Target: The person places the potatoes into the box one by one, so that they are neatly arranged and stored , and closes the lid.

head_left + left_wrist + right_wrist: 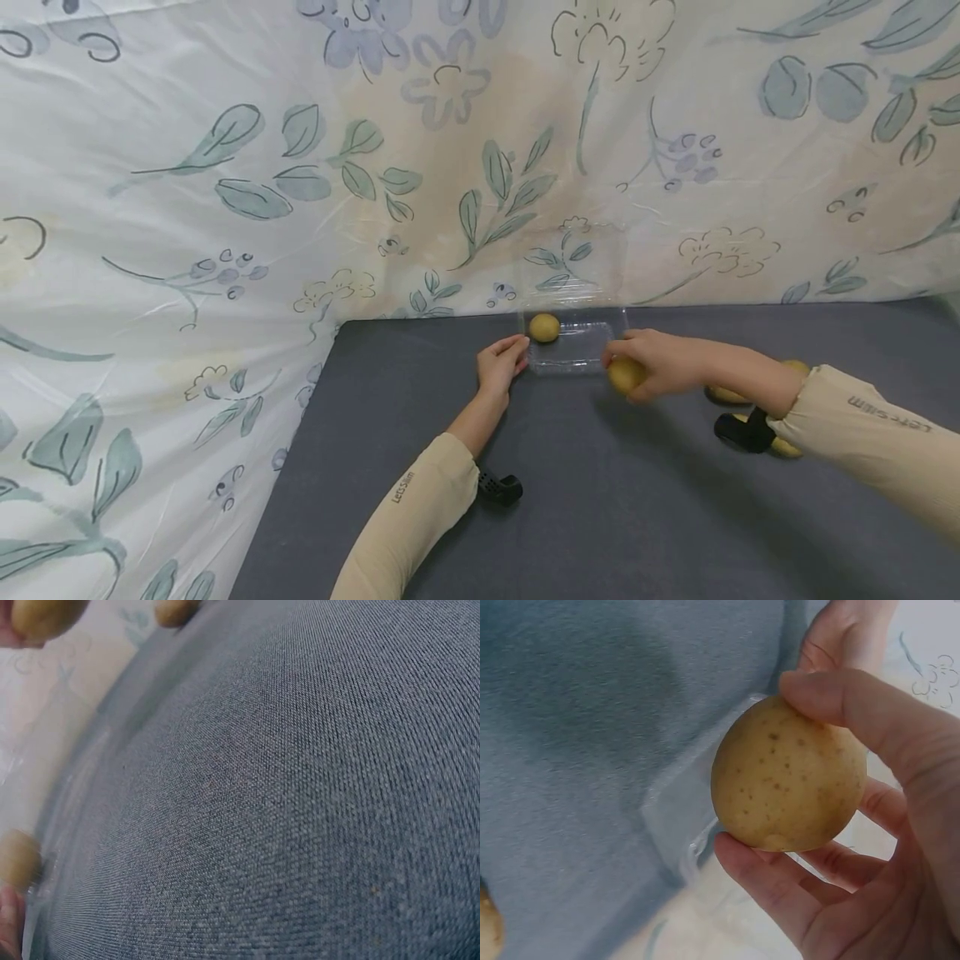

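Observation:
A clear plastic container (577,365) with its lid raised stands at the back of the table, by the curtain. One potato (544,327) sits in its back left part. My left hand (501,365) pinches the container's left edge, close beside that potato. Between the thumb and fingers of my right hand (652,362) is another potato (787,776), round, yellow-brown and speckled. It is held up near the container's front right corner. In the left wrist view the left fingertips (9,919) show below the blurred potato (19,859).
More potatoes (727,394) lie on the table to the right, partly hidden under my right forearm and its black wrist strap (742,432). A dark grey cloth (570,500) covers the table. Behind it hangs a floral curtain (420,192).

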`<action>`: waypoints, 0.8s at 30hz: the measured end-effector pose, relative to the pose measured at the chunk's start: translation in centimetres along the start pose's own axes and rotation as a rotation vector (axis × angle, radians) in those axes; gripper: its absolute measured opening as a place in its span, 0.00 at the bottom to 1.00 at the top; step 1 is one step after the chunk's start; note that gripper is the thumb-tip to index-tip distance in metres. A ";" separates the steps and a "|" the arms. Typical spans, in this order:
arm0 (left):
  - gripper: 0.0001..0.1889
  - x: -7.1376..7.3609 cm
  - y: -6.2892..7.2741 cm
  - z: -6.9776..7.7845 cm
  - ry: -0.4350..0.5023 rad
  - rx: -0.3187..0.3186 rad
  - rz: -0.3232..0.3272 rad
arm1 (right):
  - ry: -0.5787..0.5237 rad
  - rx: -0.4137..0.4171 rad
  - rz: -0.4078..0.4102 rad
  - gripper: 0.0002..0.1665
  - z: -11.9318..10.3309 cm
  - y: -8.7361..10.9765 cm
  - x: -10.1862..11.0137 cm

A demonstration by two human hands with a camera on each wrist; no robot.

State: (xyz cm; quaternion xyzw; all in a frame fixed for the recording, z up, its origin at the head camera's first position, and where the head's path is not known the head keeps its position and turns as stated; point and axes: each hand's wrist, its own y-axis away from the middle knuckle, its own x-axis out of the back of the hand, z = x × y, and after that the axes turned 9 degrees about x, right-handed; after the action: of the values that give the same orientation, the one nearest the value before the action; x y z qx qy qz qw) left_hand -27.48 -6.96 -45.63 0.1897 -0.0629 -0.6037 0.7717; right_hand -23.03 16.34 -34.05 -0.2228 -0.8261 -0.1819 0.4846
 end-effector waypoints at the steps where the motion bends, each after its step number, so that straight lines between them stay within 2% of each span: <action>1: 0.13 0.0 0.0 0.0 -0.001 -0.003 0.000 | 0.003 0.001 0.002 0.22 -0.1 -0.2 0.1; 13: 0.13 0.0 -0.1 -0.1 0.005 -0.008 0.000 | -0.019 0.012 0.020 0.25 -0.1 -3.5 0.5; 24: 0.12 0.0 -0.1 0.1 0.014 -0.011 -0.005 | -0.010 -0.010 0.082 0.27 0.9 -6.9 0.6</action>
State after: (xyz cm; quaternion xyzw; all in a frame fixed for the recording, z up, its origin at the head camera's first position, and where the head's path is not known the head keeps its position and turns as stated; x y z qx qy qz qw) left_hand -27.64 -6.96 -45.62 0.1897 -0.0538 -0.6046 0.7718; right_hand -27.69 11.15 -34.57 -0.2597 -0.8178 -0.1648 0.4865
